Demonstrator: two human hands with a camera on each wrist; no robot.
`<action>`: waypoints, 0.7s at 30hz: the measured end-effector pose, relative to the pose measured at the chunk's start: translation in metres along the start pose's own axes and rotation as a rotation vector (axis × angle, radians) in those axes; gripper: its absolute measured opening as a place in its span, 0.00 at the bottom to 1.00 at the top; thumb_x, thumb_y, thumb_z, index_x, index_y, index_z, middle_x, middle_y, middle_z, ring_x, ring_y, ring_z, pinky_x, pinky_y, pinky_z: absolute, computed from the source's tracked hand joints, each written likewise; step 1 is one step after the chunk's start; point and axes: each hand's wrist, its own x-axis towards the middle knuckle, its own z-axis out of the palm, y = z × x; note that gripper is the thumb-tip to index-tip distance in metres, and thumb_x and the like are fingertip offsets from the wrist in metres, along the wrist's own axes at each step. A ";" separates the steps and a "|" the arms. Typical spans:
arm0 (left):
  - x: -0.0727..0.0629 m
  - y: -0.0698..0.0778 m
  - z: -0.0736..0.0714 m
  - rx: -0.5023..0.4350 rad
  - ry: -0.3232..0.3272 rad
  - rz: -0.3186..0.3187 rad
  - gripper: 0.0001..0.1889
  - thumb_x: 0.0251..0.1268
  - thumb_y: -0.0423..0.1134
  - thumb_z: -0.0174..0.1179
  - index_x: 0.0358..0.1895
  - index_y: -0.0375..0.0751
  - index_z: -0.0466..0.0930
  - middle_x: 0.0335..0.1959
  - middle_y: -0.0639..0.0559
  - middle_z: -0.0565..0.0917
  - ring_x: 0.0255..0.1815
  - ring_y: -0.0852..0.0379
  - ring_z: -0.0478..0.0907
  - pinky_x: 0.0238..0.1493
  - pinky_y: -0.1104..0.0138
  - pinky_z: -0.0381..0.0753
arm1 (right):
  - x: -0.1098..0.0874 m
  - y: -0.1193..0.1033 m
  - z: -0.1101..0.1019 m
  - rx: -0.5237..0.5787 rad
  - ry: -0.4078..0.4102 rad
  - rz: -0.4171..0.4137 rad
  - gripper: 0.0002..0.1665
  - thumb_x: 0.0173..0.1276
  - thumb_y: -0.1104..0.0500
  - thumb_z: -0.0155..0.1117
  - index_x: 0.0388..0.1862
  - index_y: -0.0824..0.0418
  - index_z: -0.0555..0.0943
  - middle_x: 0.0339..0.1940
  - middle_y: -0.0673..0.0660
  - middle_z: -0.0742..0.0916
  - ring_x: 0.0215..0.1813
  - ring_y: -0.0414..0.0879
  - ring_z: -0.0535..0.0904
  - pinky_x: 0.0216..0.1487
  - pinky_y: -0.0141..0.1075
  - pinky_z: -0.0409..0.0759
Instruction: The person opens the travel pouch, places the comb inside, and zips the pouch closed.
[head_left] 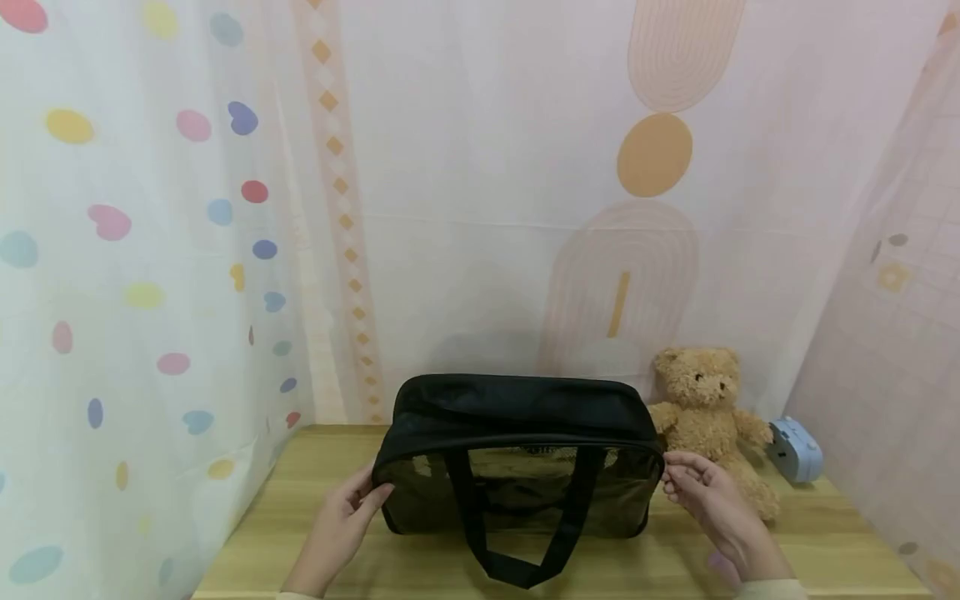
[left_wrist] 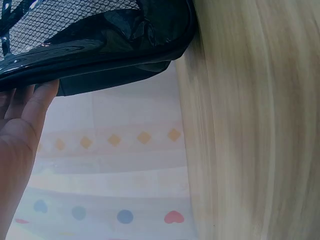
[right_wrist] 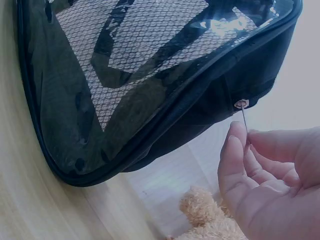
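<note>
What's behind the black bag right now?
The patterned curtain hangs behind the black bag, and a teddy bear sits just past its right end. The bag blocks the head view of the table directly behind it, so I can't tell whether anything lies there.

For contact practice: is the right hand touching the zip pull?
Touching: the right wrist view shows the right hand pinching the pull between thumb and finger.

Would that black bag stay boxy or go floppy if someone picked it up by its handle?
The black bag would probably keep much of its shape, since it stands up on the table, though its wrinkled clear panel may flex. The handle looks floppy, drooping down the front. It's likely light: mesh shows through the panel, with no bulky contents apparent.
</note>
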 end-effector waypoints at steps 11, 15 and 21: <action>0.001 -0.001 0.001 0.035 -0.003 -0.024 0.22 0.75 0.38 0.60 0.69 0.41 0.76 0.62 0.42 0.82 0.51 0.65 0.83 0.45 0.68 0.83 | -0.003 -0.007 0.005 0.031 0.133 0.036 0.09 0.81 0.63 0.53 0.47 0.53 0.81 0.40 0.49 0.85 0.41 0.40 0.83 0.48 0.34 0.82; -0.001 -0.001 0.000 0.038 0.010 -0.008 0.21 0.75 0.37 0.60 0.68 0.39 0.77 0.60 0.42 0.83 0.50 0.66 0.82 0.45 0.69 0.83 | -0.003 -0.008 0.008 0.070 0.160 0.026 0.10 0.80 0.64 0.53 0.45 0.52 0.81 0.38 0.49 0.86 0.41 0.40 0.83 0.48 0.34 0.83; -0.002 -0.001 0.000 0.059 0.020 0.019 0.20 0.75 0.38 0.60 0.67 0.39 0.78 0.58 0.43 0.84 0.48 0.65 0.83 0.43 0.68 0.83 | -0.003 -0.007 0.009 0.139 0.148 -0.031 0.13 0.80 0.68 0.50 0.39 0.54 0.79 0.36 0.50 0.85 0.40 0.40 0.84 0.47 0.33 0.83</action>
